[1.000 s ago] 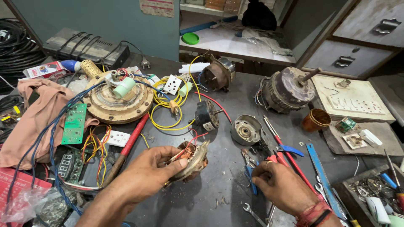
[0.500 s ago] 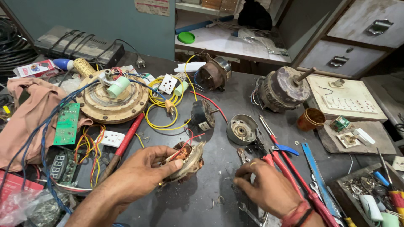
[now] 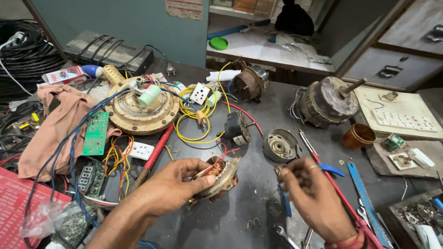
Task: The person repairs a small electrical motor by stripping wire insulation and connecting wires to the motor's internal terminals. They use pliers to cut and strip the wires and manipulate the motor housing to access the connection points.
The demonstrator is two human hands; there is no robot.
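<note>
My left hand (image 3: 168,188) grips a small motor stator (image 3: 222,174) with copper windings and red leads, holding it tilted just above the dark bench top (image 3: 240,216). To its right, my right hand (image 3: 314,196) has its fingers curled over blue-handled pliers (image 3: 284,203), whose jaws show by the fingertips. The two hands are about a hand's width apart. A round silver motor end cap (image 3: 280,145) lies just behind the right hand.
Behind the hands lie a red screwdriver (image 3: 157,148), a ceiling-fan motor (image 3: 138,110), yellow wires (image 3: 194,115), a small black motor (image 3: 236,128) and two bigger motors (image 3: 325,103). A pink cloth (image 3: 55,124) and green circuit board (image 3: 95,133) lie left. A blue saw blade (image 3: 362,193) and parts tray (image 3: 415,214) lie right.
My right hand has shifted slightly left and lifted, fingers curling tighter over the pliers. The left hand keeps hold of the stator, turning it a little.
</note>
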